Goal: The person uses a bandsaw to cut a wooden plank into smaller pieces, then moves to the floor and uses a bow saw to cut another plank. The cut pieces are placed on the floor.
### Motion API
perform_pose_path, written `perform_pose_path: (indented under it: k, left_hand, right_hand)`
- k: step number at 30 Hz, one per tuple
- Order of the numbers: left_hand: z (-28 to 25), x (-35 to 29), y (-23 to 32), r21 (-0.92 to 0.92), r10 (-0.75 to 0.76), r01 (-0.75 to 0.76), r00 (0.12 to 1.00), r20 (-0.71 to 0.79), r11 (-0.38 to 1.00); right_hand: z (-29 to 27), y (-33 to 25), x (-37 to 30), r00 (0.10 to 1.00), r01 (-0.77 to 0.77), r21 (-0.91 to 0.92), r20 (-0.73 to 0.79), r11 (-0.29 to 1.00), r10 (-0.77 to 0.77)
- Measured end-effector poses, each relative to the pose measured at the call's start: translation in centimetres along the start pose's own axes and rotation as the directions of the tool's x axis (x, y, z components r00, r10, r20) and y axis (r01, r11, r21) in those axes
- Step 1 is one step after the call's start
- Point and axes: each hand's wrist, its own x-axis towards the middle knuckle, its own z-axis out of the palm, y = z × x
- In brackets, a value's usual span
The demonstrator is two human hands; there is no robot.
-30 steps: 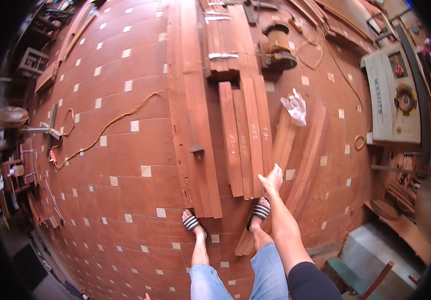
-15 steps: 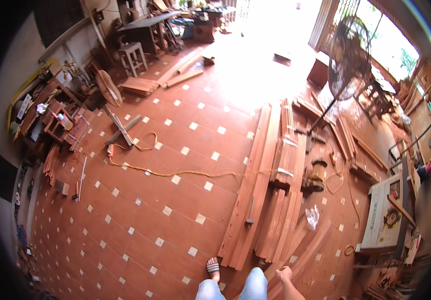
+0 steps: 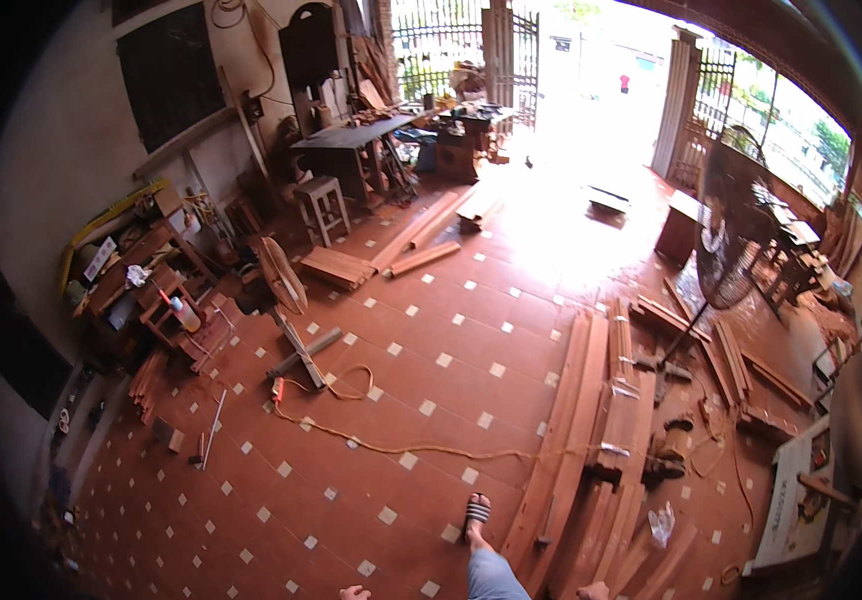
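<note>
Only the top of my left hand (image 3: pixel 355 593) shows at the lower edge, above the tiled floor. My right hand (image 3: pixel 593 591) is also cut off by that edge, over the near end of long reddish wooden planks (image 3: pixel 569 430). Too little of either hand shows to make out how the fingers lie, and no held thing is visible. Between them, my leg in light blue denim (image 3: pixel 494 577) reaches forward, with a striped sandal (image 3: pixel 478 509) on the foot. A hammer-like tool (image 3: pixel 543 540) lies on the planks beside my right hand.
An orange cord (image 3: pixel 431 450) crosses the floor to the planks. Crossed wooden pieces (image 3: pixel 306 352) lie left of centre. A standing fan (image 3: pixel 726 240), a white box (image 3: pixel 791 505) and a clear plastic bag (image 3: pixel 662 524) are on the right. A workbench (image 3: pixel 351 135) and stool (image 3: pixel 323 208) stand far left.
The view has tilted up and shifted, so floor items sit lower and the gate shows. My right hand has sunk to the lower edge; my left hand has come into view. One foot has stepped forward.
</note>
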Motion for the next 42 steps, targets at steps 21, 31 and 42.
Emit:
perform_pose_path:
  k: [21,31,42]
  left_hand:
    - [2.2,41.6,38.2,0.102,-0.642,0.645,0.706,0.301,0.757]
    - [3.9,83.0,75.8,-0.333,0.332,-0.299,0.942,0.045,0.894]
    - [10.0,99.9,95.0,-0.065,0.018,-0.009,0.99,0.143,0.998]
  right_hand:
    - [-36.9,-76.3,20.4,0.717,0.667,0.099,-0.357,0.739,-0.599]
    - [-36.9,-68.7,33.7,0.988,-0.124,0.38,-0.038,0.916,0.15]
    - [-58.9,-98.8,47.9,0.944,-0.179,0.704,0.319,0.687,-0.08]
